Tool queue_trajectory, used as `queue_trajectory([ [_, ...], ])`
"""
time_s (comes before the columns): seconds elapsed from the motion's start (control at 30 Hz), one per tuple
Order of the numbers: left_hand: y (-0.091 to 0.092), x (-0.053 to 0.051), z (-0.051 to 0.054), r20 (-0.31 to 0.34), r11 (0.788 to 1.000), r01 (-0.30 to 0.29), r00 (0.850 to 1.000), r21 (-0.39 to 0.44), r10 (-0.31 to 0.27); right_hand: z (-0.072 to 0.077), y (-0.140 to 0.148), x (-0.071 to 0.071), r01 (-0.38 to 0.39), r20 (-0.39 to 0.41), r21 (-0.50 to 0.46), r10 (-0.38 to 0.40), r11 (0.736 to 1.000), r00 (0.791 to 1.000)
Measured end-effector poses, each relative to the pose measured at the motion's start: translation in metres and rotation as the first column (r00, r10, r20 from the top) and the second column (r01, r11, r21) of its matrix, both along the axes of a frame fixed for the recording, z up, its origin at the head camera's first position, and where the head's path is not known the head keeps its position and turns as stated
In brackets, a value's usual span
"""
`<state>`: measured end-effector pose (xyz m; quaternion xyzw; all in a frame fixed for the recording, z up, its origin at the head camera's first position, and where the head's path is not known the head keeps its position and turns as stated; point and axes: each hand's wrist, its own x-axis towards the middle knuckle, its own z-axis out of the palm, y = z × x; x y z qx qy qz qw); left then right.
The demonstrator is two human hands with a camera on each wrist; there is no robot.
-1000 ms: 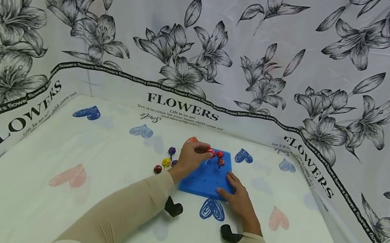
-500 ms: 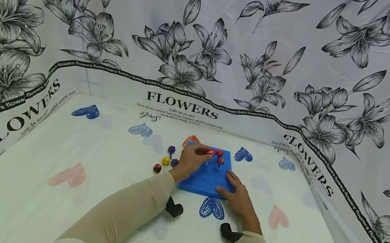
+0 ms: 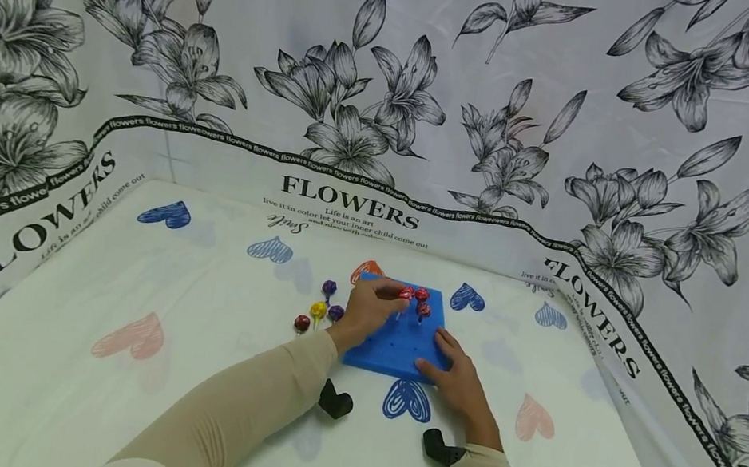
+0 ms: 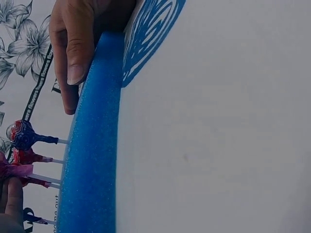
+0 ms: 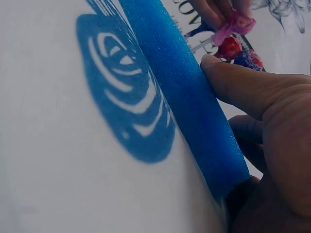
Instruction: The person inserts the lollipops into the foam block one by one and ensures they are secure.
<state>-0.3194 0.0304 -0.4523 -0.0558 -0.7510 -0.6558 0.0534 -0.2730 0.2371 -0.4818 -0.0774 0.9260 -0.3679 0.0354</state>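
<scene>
Left hand (image 3: 366, 311): grip clamped on the held lolly (image 5: 234, 29) by its pink wrapper, over the far part of the block (image 3: 373, 358). Stick points down to the block, left bare by the high pinch, presumably for aiming. Whether it is seated: cannot tell.

Right hand (image 3: 461, 380): thumb and fingers apart, spanning the block's near right corner; likely a brace against shifting.

At least two standing lollies (image 3: 424, 310) beside the held one; upright, apparently held by their sticks. Loose lollies (image 3: 318, 309) on the table (image 3: 216, 371), left of the block, probably within easy left-hand reach.
</scene>
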Motion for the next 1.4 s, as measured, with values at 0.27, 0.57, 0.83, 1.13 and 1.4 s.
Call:
queue_trajectory([
  [0.27, 0.001, 0.000, -0.007, 0.019, 0.999, -0.016, 1.000, -0.047, 0.016, 0.000, 0.000, -0.002, -0.002, -0.005, 0.002, 0.002, 1.000, 1.000],
  [0.57, 0.002, 0.000, -0.011, 0.037, 0.998, -0.014, 0.999, -0.065, 0.017, -0.001, 0.000, -0.002, -0.005, -0.012, -0.007, 0.005, 1.000, 1.000],
  [0.83, 0.000, 0.002, -0.007, 0.011, 0.998, -0.009, 1.000, -0.069, 0.009, -0.003, -0.001, -0.002, -0.002, -0.008, -0.003, 0.002, 1.000, 1.000],
  [1.13, -0.011, 0.000, 0.014, -0.094, 0.999, -0.019, 0.995, -0.038, 0.015, -0.001, 0.000, 0.001, -0.008, -0.015, 0.007, 0.008, 1.000, 1.000],
  [1.4, -0.032, 0.001, 0.046, -0.183, 0.998, -0.049, 0.982, 0.030, 0.054, 0.000, -0.001, 0.002, -0.004, -0.010, 0.012, 0.004, 1.000, 1.000],
])
